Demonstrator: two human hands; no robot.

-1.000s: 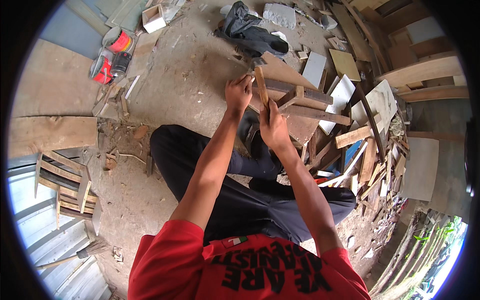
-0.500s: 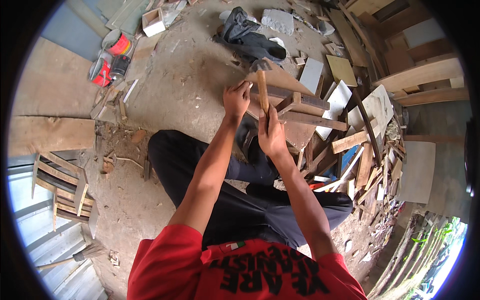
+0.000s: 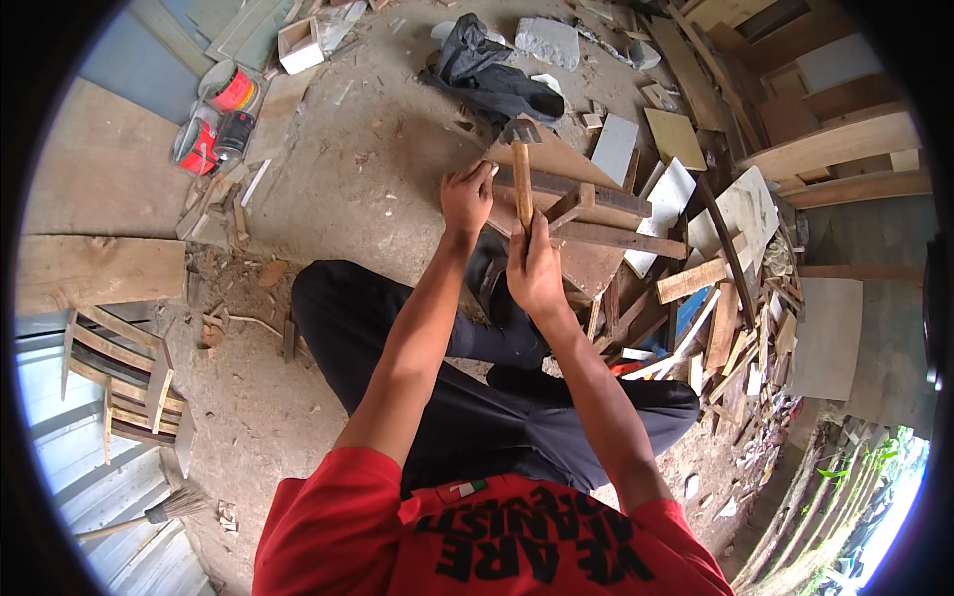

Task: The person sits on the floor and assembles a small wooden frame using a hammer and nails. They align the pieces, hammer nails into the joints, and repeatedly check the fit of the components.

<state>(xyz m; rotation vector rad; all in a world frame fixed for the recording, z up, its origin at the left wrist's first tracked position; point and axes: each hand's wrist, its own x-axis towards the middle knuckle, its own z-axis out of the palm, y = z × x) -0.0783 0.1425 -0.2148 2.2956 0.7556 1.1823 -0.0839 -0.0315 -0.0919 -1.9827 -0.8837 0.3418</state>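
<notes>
Right hand (image 3: 535,268) grips hammer (image 3: 523,184); left hand (image 3: 466,204), closed beside the board (image 3: 561,159), contents unclear, could be struck if a swing strays.

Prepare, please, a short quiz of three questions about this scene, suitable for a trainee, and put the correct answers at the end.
1. Which hand holds the hammer?

2. True or false: the person's shirt is mainly green.

3. Choose one. In the picture, the red tins are at the:
a) lower right
b) upper left
c) lower centre

Key:
1. The right hand.
2. False; the shirt is mainly red.
3. b
</notes>
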